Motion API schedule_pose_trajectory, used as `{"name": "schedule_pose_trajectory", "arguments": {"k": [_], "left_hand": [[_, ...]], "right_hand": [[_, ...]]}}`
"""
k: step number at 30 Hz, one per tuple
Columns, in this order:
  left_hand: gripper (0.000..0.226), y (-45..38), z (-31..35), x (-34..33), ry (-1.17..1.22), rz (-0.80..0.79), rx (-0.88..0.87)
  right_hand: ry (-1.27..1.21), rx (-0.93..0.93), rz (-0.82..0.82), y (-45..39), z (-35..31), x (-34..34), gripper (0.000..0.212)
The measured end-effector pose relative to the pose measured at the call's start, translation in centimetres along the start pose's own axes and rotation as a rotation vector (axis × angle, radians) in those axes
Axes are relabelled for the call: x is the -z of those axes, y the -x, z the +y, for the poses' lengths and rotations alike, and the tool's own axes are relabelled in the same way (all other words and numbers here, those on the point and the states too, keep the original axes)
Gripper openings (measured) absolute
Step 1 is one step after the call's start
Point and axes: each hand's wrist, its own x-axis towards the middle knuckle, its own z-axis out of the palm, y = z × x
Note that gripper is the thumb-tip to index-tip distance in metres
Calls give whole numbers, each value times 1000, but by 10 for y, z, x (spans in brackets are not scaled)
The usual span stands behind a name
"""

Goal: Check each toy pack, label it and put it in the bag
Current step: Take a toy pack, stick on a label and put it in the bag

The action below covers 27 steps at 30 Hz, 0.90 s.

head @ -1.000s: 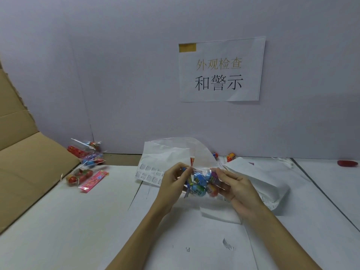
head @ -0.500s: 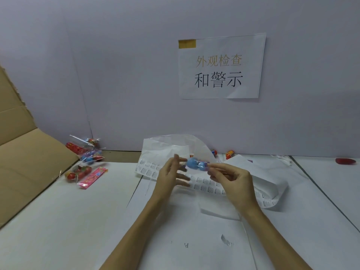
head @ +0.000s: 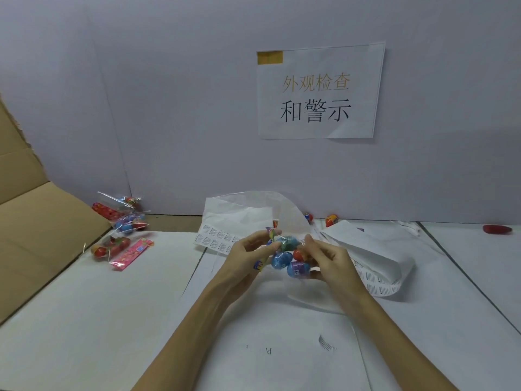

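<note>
A clear toy pack [head: 287, 258] with blue, purple and red egg-shaped toys hangs above the table's middle. My left hand [head: 249, 256] pinches its left end and my right hand [head: 328, 259] grips its right side. Behind my hands lies a white label sheet [head: 217, 239] printed with small labels. A white bag [head: 375, 249] lies to the right, behind my right hand. Several more toy packs [head: 121, 230] lie at the left, near the wall.
A brown cardboard box flap [head: 33, 230] rises along the left edge. Loose small toys [head: 331, 220] sit at the wall's foot, and a red object [head: 497, 229] lies far right. A paper sign [head: 320, 91] hangs on the wall.
The pack was turned edge-on half a second ago with my left fingers spread; now it faces me lower down and both hands grip it.
</note>
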Motion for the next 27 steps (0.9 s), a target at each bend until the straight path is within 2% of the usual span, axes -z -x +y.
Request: {"name": "schedule_pose_trajectory", "arguments": {"k": [4, 10, 15, 18, 21, 25, 27], "left_hand": [[19, -2, -1, 5, -65, 127, -63], [23, -3, -2, 3, -209, 169, -159], [11, -3, -14, -1, -589, 124, -295], [8, -2, -18, -2, -557, 171, -293], [6, -2, -15, -3, -517, 203, -268], [27, -2, -8, -2, -440, 179, -228], [34, 2, -4, -3, -416, 145, -208]], "right_hand": [[-31, 13, 28, 1, -2, -1, 28], [-270, -215, -25, 3, -11, 0, 34], [-253, -209, -36, 4, -8, -1, 36], [-285, -209, -121, 5, -5, -2, 32], [-294, -176, -75, 3, -4, -3, 37], [-225, -96, -1, 3, -8, -2, 30], [-80, -29, 12, 4, -7, -2, 30]]}}
